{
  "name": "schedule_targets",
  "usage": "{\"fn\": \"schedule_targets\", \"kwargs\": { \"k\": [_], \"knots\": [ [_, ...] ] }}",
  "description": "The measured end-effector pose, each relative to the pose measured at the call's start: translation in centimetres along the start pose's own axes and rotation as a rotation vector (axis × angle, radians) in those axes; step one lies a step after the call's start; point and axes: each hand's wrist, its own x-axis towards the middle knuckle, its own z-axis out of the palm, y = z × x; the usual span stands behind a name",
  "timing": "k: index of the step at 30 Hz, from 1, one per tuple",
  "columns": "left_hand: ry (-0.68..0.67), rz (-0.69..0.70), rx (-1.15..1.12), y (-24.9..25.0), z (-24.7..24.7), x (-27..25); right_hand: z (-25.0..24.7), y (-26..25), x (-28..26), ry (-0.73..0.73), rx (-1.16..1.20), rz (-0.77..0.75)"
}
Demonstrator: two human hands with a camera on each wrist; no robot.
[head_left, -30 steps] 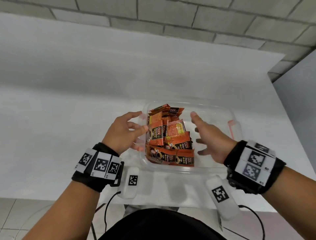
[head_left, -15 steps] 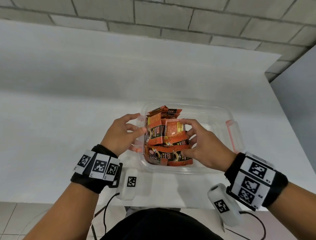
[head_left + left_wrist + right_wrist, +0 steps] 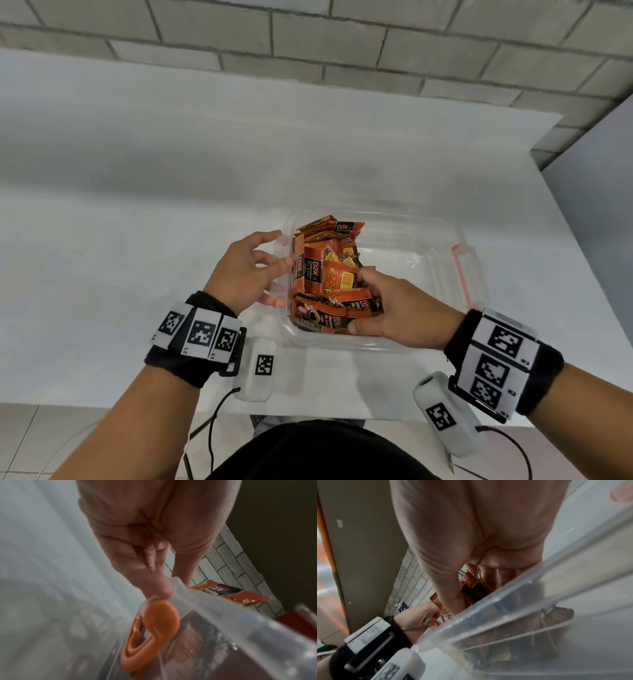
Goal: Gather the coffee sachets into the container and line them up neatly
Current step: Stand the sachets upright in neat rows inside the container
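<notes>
**Q:** Which step am I logging?

**A:** Lining up, by my judgement. I see no sachet loose on the counter; the coffee sachets all sit in the clear container, near the counter's front edge, packed against the container's left wall. The right half is bare.

**Q:** Hands?

**A:** My left hand rests at the left rim beside the orange latch, fingers loosely spread, holding nothing. My right hand is inside, fingers curled round the front sachets, thumb at the near wall.

**Q:** Orientation?

**A:** Mixed. The back sachets stand on edge, long axes roughly upright; the two front ones lie with long axes running left to right. Some are tilted.

**Q:** Next move?

**A:** Probably turn the front pair upright to match the row, left hand bracing the stack so it does not topple.
</notes>
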Motion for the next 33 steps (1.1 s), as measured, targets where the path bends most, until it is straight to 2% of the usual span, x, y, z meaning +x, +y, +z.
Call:
{"fn": "schedule_targets", "kwargs": {
  "k": [5, 14, 19, 22, 24, 26, 29, 31, 33],
  "knots": [
    [0.005, 0.005, -0.002, -0.1, 0.0, 0.0, 0.4, 0.0, -0.1, 0.065, -0.052, -0.046],
    [-0.008, 0.051, 0.049, -0.2, -0.3, -0.3, -0.8, 0.4, -1.0, 0.193, 0.048, -0.082],
    [0.153, 0.085, 0.048, 1.0, -2.0, -1.1, -2.3, 0.5, -1.7, 0.285, 0.101, -0.089],
    [0.224, 0.172, 0.035, 2.8, -2.9, -2.1, -3.7, -0.3, -2.4, 0.356, 0.173, -0.126],
    [0.228, 0.252, 0.016, 4.4, -2.3, -3.0, -4.8, -1.2, -2.6, 0.471, 0.183, -0.186],
    [0.155, 0.307, -0.038, 6.3, -0.6, -3.9, -5.7, -2.7, -2.5, 0.649, 0.066, -0.264],
    [-0.150, 0.178, -0.172, 8.8, 2.9, -3.8, -6.1, -5.2, -1.7, 0.898, -0.145, -0.387],
    [-0.376, 0.090, -0.261, 10.3, 4.6, -3.0, -5.7, -6.3, -0.9, 0.991, -0.222, -0.473],
    [-0.557, 0.116, -0.399, 11.5, 5.7, -2.2, -5.0, -6.8, -0.3, 1.015, -0.308, -0.540]
  ]
}}
